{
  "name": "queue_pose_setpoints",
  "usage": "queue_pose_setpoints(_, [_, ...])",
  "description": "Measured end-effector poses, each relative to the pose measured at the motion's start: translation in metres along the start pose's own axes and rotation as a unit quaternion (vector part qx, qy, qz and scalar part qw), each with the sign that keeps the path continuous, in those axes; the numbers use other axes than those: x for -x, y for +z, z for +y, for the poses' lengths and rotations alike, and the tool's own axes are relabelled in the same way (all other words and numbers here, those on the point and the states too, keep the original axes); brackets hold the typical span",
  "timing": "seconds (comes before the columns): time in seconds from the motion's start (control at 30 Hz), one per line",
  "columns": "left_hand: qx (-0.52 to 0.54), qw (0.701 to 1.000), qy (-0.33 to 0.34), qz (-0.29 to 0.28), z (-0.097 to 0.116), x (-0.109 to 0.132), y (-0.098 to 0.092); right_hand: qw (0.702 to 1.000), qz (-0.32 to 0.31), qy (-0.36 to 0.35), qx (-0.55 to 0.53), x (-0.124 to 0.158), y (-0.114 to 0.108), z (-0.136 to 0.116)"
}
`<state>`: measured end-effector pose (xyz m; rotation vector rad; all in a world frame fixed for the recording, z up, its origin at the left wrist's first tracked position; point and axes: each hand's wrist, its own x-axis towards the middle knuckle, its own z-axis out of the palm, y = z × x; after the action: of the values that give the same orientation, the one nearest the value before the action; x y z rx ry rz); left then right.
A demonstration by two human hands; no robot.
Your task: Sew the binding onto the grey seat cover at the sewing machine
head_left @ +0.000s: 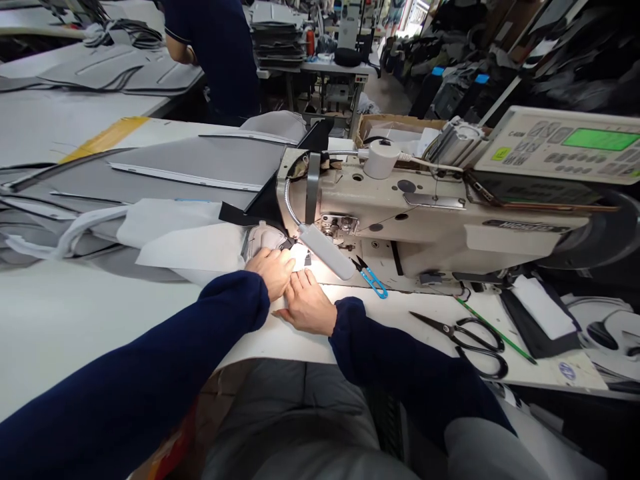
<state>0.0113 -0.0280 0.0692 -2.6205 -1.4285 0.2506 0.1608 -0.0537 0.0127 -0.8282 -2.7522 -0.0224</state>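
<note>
My left hand [274,272] is closed, its fingers curled on the edge of a white and grey fabric piece [263,239] beside the sewing machine's needle area. Touching it, my right hand [311,305] lies low on the table's front edge with fingers stretched forward and thumb apart. A small white patch with a dark mark [299,255] shows just ahead of my fingertips under the lamp. The sewing machine [435,233] stands to the right, and its grey lamp head [326,252] hides the needle. Blue thread snips [371,279] lie on the machine bed right of my hands.
Black-handled scissors [470,337] and a green pencil [500,333] rest at the table's right. Large grey panels [190,160] with white strips spread over the left. A control panel [560,143] tops the machine. Another person [215,53] stands behind the table.
</note>
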Motion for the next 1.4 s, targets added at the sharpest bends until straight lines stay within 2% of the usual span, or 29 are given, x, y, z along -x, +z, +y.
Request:
queue_pose_setpoints(0.23, [-0.019, 0.994, 0.088, 0.054, -0.002, -0.009, 0.012, 1.000, -0.004, 0.000, 0.016, -0.002, 0.004, -0.002])
queue_pose_setpoints(0.6, [-0.017, 0.994, 0.090, 0.057, -0.002, -0.005, 0.020, 1.000, -0.021, 0.001, -0.021, -0.001, 0.003, -0.001])
queue_pose_setpoints(0.8, [-0.022, 0.997, 0.040, 0.061, 0.005, -0.011, 0.019, 1.000, -0.011, -0.004, -0.026, -0.001, 0.007, 0.000])
queue_pose_setpoints(1.03, [-0.008, 0.998, 0.028, 0.059, 0.005, -0.013, 0.023, 1.000, -0.010, 0.001, -0.020, -0.002, 0.003, -0.001])
queue_pose_setpoints(1.4, [0.024, 0.996, 0.063, 0.058, -0.005, -0.019, 0.027, 1.000, -0.026, 0.006, -0.009, -0.002, -0.001, -0.001])
